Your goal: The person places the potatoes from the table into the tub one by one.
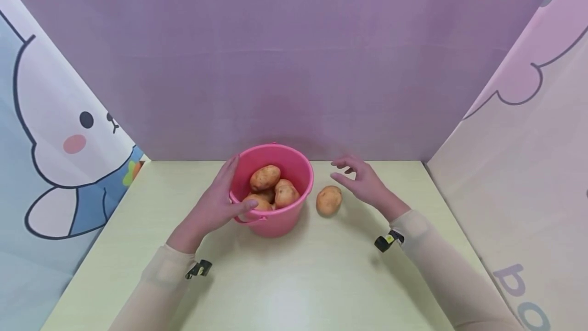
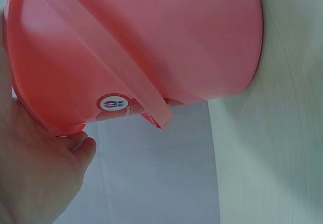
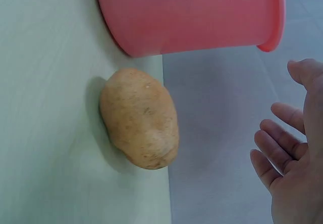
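Observation:
A pink bucket (image 1: 285, 222) stands upright on the table with several potatoes (image 1: 265, 178) inside. My left hand (image 1: 213, 203) holds the bucket's rim on its left side, the thumb lying over the near edge. In the left wrist view, fingers (image 2: 85, 151) bend at the rim beside the bucket's hanging handle (image 2: 108, 57). One loose potato (image 1: 328, 201) lies on the table to the right of the bucket, apart from it. Above and to the right of that potato hovers my right hand (image 1: 365, 183), fingers loosely bent and holding nothing.
The pale wooden table (image 1: 285, 290) ends at a purple backdrop (image 1: 294, 65) behind the bucket. Printed cloth panels stand on both sides, a cartoon bunny (image 1: 64, 116) on the left one. Both wrists wear small black devices (image 1: 388, 240).

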Available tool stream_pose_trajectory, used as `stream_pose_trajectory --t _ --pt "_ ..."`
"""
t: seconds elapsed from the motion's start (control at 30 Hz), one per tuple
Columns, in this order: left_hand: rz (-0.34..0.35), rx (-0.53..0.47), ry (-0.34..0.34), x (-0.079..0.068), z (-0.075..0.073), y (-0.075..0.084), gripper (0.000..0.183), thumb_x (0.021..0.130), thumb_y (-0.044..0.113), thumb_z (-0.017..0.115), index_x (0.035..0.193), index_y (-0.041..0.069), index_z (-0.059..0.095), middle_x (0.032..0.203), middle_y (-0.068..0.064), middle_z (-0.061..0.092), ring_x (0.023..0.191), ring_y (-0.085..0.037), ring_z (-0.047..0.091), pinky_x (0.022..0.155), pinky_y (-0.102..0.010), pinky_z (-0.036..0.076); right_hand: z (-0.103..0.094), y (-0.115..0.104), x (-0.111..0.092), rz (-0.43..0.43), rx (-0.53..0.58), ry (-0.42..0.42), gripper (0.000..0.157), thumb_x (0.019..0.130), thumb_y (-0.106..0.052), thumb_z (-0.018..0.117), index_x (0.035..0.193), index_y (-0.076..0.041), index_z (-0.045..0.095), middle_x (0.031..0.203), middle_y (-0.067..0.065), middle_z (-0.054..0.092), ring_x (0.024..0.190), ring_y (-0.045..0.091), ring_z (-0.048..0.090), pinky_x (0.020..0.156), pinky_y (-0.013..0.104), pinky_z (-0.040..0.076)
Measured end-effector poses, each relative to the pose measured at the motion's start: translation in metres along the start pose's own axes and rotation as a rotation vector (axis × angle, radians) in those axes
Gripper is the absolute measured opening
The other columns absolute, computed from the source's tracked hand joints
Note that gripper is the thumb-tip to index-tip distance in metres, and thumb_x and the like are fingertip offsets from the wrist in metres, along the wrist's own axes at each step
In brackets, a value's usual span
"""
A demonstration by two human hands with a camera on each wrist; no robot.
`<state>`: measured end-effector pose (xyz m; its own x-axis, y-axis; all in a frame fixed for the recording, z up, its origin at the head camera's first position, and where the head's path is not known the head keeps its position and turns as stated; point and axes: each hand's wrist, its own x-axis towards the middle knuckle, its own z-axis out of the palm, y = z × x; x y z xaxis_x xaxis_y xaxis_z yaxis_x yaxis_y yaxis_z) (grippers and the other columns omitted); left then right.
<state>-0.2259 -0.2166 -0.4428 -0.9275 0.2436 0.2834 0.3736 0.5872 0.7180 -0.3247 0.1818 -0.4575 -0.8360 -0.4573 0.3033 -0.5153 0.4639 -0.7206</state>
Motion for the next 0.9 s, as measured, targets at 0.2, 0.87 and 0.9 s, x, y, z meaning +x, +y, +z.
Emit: stream_pose_trajectory --t 0.2,0.87,0.9 --pt "-0.008 0.007 -0.001 0.0 0.001 -0.001 0.115 0.078 0.042 0.087 0.164 0.029 0.012 0.167 0.007 0.013 0.148 -0.027 0.029 0.099 -0.059 0.049 0.009 0.013 -0.007 0.004 0.025 0.026 0.036 0.096 -0.039 0.071 0.125 -0.019 0.066 0.12 -0.004 0.062 0.115 0.028 0.058 0.098 0.055 0.048" --pt "-0.01 -0.002 0.001 0.001 0.0 0.001 0.115 0.078 0.04 0.088 0.164 0.029 0.012 0.167 0.008 0.014 0.147 -0.025 0.03 0.102 -0.058 0.048 0.047 0.045 -0.02 0.003 0.047 0.007 0.049 0.094 -0.032 0.074 0.135 -0.01 0.06 0.133 0.011 0.058 0.123 0.038 0.052 0.1 0.054 0.046" --pt "-0.009 -0.004 0.001 0.001 0.0 0.001 0.115 0.078 0.04 0.088 0.164 0.03 0.012 0.166 0.008 0.015 0.147 -0.024 0.03 0.102 -0.058 0.048 0.048 0.047 -0.02 0.01 0.045 0.004 0.05 0.094 -0.034 0.074 0.135 -0.01 0.059 0.134 0.012 0.057 0.124 0.038 0.052 0.101 0.055 0.046"
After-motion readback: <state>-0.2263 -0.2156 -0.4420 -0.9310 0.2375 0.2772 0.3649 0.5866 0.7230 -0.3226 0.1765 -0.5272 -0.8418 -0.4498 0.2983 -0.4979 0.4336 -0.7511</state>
